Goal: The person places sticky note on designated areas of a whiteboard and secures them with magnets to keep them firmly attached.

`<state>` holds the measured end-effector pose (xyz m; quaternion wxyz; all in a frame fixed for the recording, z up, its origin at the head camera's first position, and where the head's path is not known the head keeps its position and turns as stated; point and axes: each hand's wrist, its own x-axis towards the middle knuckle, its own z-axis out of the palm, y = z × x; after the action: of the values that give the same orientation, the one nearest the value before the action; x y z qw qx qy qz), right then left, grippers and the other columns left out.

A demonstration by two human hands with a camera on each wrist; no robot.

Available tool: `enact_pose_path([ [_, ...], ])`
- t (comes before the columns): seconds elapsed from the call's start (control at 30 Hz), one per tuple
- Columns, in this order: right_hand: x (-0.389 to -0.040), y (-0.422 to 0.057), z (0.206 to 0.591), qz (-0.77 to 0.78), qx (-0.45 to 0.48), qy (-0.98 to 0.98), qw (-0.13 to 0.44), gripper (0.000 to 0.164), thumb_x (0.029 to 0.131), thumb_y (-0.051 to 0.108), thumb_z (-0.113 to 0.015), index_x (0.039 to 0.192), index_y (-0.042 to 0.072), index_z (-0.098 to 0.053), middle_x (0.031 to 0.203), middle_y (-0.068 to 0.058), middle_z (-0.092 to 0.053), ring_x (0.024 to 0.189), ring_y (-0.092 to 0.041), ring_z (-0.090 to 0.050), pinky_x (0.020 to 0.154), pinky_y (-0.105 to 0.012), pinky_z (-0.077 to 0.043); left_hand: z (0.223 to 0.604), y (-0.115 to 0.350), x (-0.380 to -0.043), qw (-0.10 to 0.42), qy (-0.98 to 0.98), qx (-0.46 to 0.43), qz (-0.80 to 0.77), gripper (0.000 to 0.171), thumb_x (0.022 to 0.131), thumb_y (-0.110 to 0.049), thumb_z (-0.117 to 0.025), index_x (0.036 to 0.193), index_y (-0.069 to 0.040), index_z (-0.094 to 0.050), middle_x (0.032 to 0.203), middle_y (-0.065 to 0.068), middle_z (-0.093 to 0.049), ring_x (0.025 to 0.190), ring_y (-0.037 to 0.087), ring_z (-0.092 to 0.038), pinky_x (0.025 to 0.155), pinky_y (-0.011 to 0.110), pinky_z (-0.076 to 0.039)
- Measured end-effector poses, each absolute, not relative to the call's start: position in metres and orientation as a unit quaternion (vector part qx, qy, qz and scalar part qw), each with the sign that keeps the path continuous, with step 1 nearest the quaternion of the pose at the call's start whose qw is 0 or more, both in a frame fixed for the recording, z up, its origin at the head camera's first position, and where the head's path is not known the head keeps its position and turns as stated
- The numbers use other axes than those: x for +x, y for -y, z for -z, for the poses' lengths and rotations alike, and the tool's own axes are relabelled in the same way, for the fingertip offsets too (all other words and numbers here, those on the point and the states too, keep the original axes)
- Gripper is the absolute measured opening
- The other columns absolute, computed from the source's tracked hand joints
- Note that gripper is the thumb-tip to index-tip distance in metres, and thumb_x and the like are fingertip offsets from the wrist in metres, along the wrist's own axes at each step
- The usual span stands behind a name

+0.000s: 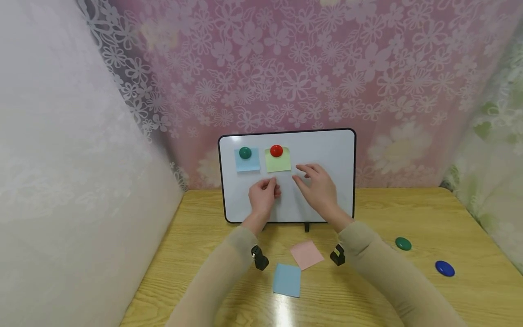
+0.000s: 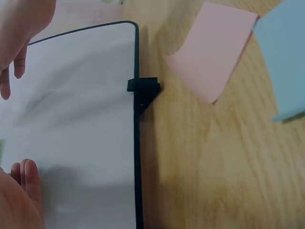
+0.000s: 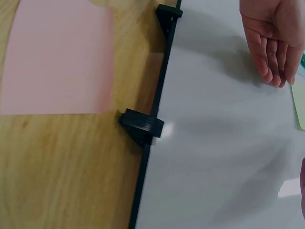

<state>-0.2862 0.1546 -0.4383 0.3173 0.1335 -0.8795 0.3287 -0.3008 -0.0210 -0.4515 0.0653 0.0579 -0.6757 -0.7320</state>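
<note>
A small whiteboard (image 1: 318, 145) with a black frame stands upright against the wall. On its upper left, a green magnet (image 1: 245, 153) sits over a light blue sticky note (image 1: 247, 165). Beside it a red magnet (image 1: 276, 151) sits over a pale green sticky note (image 1: 278, 164). My left hand (image 1: 263, 195) is just below the green note, fingers loosely bent and holding nothing; the right wrist view shows its fingers together. To the right of that note is my right hand (image 1: 320, 188), thumb and fingers apart with nothing between them.
On the wooden table (image 1: 196, 254) lie a pink sticky note (image 1: 307, 254) and a blue sticky note (image 1: 287, 279) in front of the board. A green magnet (image 1: 403, 244) and a blue magnet (image 1: 444, 268) lie at the right. Black feet (image 3: 141, 125) support the board's lower edge.
</note>
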Motion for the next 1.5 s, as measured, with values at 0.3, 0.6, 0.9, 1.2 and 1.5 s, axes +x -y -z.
enact_pose_path([
  [0.3,-0.27,-0.166,0.458,-0.374,0.135,0.862,0.314,0.036,0.101,0.026,-0.079,0.132,0.008,-0.075,0.127,-0.008,-0.07,0.099,-0.025,-0.069,0.072,-0.043,-0.058,0.469,0.017,-0.29,0.035,0.678,-0.002,0.735,0.023,0.105,-0.021,-0.073,0.109,0.002,-0.078,0.09,0.011,-0.077,0.073,0.02,-0.074,0.074,0.034,-0.065],
  [0.6,-0.257,-0.182,0.478,-0.392,0.162,0.864,0.271,0.032,0.101,0.02,-0.079,0.13,0.005,-0.076,0.124,-0.01,-0.071,0.094,-0.025,-0.07,0.068,-0.042,-0.061,0.491,0.024,-0.267,-0.009,0.713,-0.063,0.698,0.03,0.106,-0.027,-0.071,0.115,0.002,-0.077,0.099,0.015,-0.077,0.082,0.022,-0.074,0.079,0.038,-0.065],
  [0.9,-0.243,-0.189,0.49,-0.404,0.187,0.863,0.239,0.031,0.101,0.017,-0.078,0.129,0.004,-0.076,0.126,-0.01,-0.071,0.094,-0.023,-0.07,0.067,-0.032,-0.059,0.506,0.026,-0.243,-0.066,0.728,-0.115,0.673,0.034,0.107,-0.027,-0.07,0.119,0.004,-0.075,0.107,0.022,-0.076,0.102,0.047,-0.072,0.091,0.058,-0.06],
  [1.2,-0.231,-0.202,0.496,-0.392,0.167,0.874,0.233,0.03,0.101,0.018,-0.078,0.129,0.005,-0.076,0.125,-0.009,-0.072,0.092,-0.021,-0.069,0.067,-0.031,-0.059,0.514,0.036,-0.226,-0.101,0.749,-0.134,0.641,0.029,0.106,-0.03,-0.072,0.119,-0.004,-0.077,0.11,0.016,-0.076,0.101,0.042,-0.072,0.089,0.056,-0.06],
  [1.5,-0.216,-0.237,0.497,-0.377,0.143,0.891,0.207,0.031,0.103,0.019,-0.076,0.13,0.005,-0.076,0.127,-0.011,-0.071,0.094,-0.023,-0.069,0.069,-0.029,-0.058,0.522,0.063,-0.216,-0.114,0.802,-0.163,0.563,0.025,0.105,-0.033,-0.073,0.12,-0.013,-0.078,0.105,-0.003,-0.074,0.096,0.023,-0.07,0.075,0.036,-0.059],
])
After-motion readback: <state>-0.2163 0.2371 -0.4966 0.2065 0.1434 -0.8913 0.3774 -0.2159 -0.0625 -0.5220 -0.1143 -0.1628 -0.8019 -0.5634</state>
